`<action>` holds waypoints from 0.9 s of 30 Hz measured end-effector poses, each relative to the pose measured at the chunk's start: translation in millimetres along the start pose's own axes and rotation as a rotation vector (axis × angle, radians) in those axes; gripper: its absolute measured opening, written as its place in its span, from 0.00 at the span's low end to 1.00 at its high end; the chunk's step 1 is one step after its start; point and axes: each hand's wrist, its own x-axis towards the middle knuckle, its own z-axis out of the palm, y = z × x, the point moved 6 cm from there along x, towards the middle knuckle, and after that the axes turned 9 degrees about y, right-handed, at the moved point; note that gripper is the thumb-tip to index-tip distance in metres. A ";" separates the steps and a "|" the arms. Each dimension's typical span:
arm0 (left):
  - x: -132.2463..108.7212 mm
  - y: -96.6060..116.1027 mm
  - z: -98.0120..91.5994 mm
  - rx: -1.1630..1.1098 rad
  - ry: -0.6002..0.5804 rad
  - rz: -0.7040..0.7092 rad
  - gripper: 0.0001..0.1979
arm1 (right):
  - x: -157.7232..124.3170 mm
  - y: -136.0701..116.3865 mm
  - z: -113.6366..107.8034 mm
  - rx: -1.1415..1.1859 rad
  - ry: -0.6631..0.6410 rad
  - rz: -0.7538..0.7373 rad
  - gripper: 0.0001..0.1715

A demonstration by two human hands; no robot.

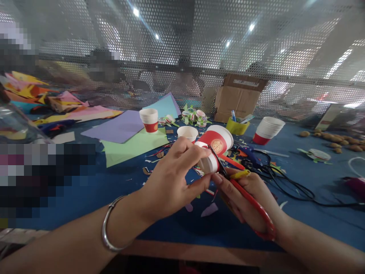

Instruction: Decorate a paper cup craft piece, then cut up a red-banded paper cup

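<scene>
My left hand (pixel 176 171), with a silver bangle (pixel 107 228) at the wrist, pinches a small white and red paper cup (pixel 207 163) between thumb and fingers. Red-handled scissors (pixel 253 203) are in my right hand (pixel 248 194), their dark blades against the red side of that cup. A yellow stick-like piece (pixel 240 174) shows by the right fingers; whether it belongs to the scissors I cannot tell. Right behind the held cup lie a tilted red and white paper cup (pixel 218 142) and a white cup (pixel 187 133). Paper scraps (pixel 209 210) are scattered below the hands.
Purple paper (pixel 116 125) and green paper (pixel 134 148) lie left, near stacked cups (pixel 148 120). Small paper turtles (pixel 195 117), a yellow holder (pixel 237 126) and a cardboard box (pixel 239 97) stand behind. More stacked cups (pixel 268 130), a blue glue gun (pixel 253 156) and black cables (pixel 296 190) are right.
</scene>
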 end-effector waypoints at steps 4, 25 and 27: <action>1.7 -3.0 -0.3 0.009 -0.012 0.006 0.18 | 0.2 -2.2 -0.7 -0.046 -0.011 -0.040 0.32; 1.3 -37.7 17.2 -1.014 -0.011 -0.866 0.15 | 12.2 -4.2 -23.3 -0.086 0.172 -0.125 0.36; 1.9 -36.7 16.9 -1.043 -0.005 -0.884 0.15 | 12.5 -8.2 -26.6 -0.131 0.191 -0.163 0.35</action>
